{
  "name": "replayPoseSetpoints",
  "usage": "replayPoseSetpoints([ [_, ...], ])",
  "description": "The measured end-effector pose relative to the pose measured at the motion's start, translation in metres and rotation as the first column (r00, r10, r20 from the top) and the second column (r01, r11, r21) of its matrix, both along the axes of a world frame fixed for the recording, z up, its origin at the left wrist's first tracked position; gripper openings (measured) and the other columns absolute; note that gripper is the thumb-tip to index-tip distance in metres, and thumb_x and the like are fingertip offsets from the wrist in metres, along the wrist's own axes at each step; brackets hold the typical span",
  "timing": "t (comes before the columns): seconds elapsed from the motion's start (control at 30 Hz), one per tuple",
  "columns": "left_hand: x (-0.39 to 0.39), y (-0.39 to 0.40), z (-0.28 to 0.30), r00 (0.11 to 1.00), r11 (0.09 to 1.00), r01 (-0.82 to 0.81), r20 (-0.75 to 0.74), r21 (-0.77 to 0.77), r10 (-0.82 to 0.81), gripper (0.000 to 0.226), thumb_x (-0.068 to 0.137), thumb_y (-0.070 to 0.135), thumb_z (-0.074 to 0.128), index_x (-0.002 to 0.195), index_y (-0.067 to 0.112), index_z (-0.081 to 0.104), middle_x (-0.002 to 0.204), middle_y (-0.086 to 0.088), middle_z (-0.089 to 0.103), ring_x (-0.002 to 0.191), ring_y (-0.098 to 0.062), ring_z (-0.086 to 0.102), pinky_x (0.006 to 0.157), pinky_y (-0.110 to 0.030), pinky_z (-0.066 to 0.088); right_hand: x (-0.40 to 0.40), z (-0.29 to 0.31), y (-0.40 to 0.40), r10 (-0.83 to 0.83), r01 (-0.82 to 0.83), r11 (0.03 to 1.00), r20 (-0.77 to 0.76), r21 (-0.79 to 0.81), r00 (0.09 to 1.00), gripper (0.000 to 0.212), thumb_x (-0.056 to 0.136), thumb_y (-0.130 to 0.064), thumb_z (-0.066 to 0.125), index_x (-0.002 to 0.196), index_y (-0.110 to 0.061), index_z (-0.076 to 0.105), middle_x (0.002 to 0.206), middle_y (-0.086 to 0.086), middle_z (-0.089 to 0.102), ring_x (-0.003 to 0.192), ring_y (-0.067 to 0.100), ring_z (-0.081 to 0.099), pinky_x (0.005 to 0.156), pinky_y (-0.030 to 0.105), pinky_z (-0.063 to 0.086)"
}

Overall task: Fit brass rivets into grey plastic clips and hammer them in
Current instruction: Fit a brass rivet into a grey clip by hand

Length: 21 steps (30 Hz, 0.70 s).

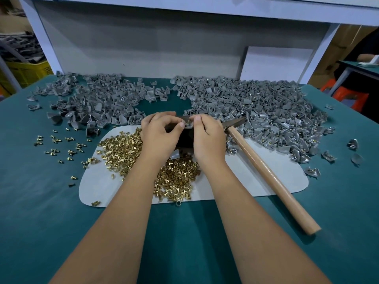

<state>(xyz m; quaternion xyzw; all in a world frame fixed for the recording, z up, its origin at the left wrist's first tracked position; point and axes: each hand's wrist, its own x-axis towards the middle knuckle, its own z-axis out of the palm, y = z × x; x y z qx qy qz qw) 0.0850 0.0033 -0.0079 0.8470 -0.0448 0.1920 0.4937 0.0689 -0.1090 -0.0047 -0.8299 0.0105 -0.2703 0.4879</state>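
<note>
My left hand (160, 136) and my right hand (209, 136) meet over a dark block (185, 138) at the table's middle. Between their fingertips sits a grey plastic clip (189, 125) with a brass rivet (187, 120) at its top; both hands pinch it. A heap of brass rivets (123, 146) lies on a white mat (256, 181) under my wrists. Grey clips are heaped at the back left (98, 99) and back right (256, 107). A wooden-handled hammer (266, 173) lies on the mat to the right of my right hand, untouched.
Loose rivets (61, 144) are scattered on the green table (41, 201) at the left. Stray clips (328, 156) lie at the right. A white panel (143, 42) closes the back. A yellow crate (24, 72) and an orange stool (346, 95) stand beyond the table.
</note>
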Motion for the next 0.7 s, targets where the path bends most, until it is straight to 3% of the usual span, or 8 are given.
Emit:
replayPoseSetpoints([
  [0.17, 0.000, 0.001, -0.001, 1.000, 0.999, -0.015, -0.003, 0.032, 0.015, 0.006, 0.089, 0.027, 0.068, 0.092, 0.032, 0.071, 0.120, 0.015, 0.060, 0.128, -0.019, 0.030, 0.110, -0.038, 0.023, 0.000, 0.000, 0.000, 0.007, -0.007, 1.000, -0.010, -0.014, 1.000, 0.028, 0.100, -0.025, 0.042, 0.093, -0.016, 0.067, 0.093, -0.011, 0.061, 0.102, 0.015, 0.046, 0.093, 0.049, 0.039],
  [0.37, 0.000, 0.001, -0.002, 0.999, 0.996, -0.048, -0.004, 0.068, 0.049, 0.009, 0.089, 0.030, 0.068, 0.096, 0.028, 0.073, 0.117, 0.014, 0.061, 0.125, -0.020, 0.032, 0.101, -0.030, 0.024, 0.001, -0.002, -0.001, 0.002, -0.002, 0.998, 0.005, -0.064, 1.000, 0.024, 0.098, -0.026, 0.045, 0.099, -0.020, 0.068, 0.100, -0.010, 0.063, 0.103, 0.015, 0.048, 0.093, 0.048, 0.040],
  [0.57, -0.001, 0.000, -0.002, 0.997, 0.986, -0.073, 0.002, 0.148, 0.074, 0.010, 0.089, 0.032, 0.065, 0.096, 0.029, 0.072, 0.121, 0.011, 0.063, 0.125, -0.023, 0.034, 0.106, -0.040, 0.029, -0.009, 0.002, -0.003, -0.020, 0.025, 0.959, 0.019, -0.282, 1.000, 0.024, 0.096, -0.024, 0.049, 0.112, -0.025, 0.066, 0.111, -0.009, 0.063, 0.109, 0.013, 0.049, 0.095, 0.035, 0.032],
  [0.63, -0.001, 0.000, -0.002, 0.997, 0.984, -0.082, 0.005, 0.159, 0.082, 0.009, 0.089, 0.032, 0.065, 0.095, 0.031, 0.072, 0.120, 0.012, 0.063, 0.124, -0.024, 0.034, 0.105, -0.040, 0.030, -0.016, 0.008, -0.014, -0.089, 0.093, 0.928, 0.028, -0.360, 0.996, 0.024, 0.094, -0.024, 0.051, 0.114, -0.026, 0.065, 0.112, -0.007, 0.061, 0.108, 0.013, 0.047, 0.093, 0.032, 0.032],
  [0.7, -0.002, 0.001, -0.002, 0.997, 0.984, -0.081, 0.006, 0.159, 0.081, 0.009, 0.088, 0.033, 0.065, 0.095, 0.033, 0.071, 0.119, 0.013, 0.063, 0.124, -0.024, 0.034, 0.103, -0.038, 0.029, -0.024, 0.016, -0.033, -0.279, 0.271, 0.827, 0.058, -0.492, 0.959, 0.024, 0.092, -0.024, 0.051, 0.112, -0.022, 0.065, 0.111, -0.001, 0.058, 0.105, 0.018, 0.047, 0.090, 0.033, 0.035],
])
